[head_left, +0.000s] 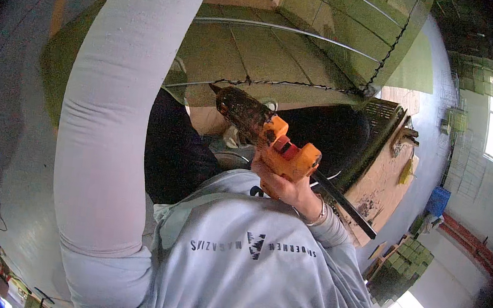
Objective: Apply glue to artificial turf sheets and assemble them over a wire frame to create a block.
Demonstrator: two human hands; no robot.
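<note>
My right hand point(290, 192) is wrapped round the handle of an orange hot glue gun point(300, 159), held in front of my chest. Its barrel is coated in dark residue and its nozzle points to the upper left. Out of the back of the gun sticks a long black glue stick point(349, 208). The nozzle tip is at or very close to a lumpy black bead point(301, 86) along the edge of an olive-green sheet structure point(251, 52) with thin metal rods. My left arm point(119, 110), in a light sleeve, reaches up past the top edge; its hand is out of view.
To the right is a wooden board point(384, 183) with dark smears, beside a dark slatted crate point(382, 111). My dark-trousered legs lie below the structure. Farther right are a blue crate point(437, 201), a stack of greenish blocks or panels point(406, 261) and bright windows.
</note>
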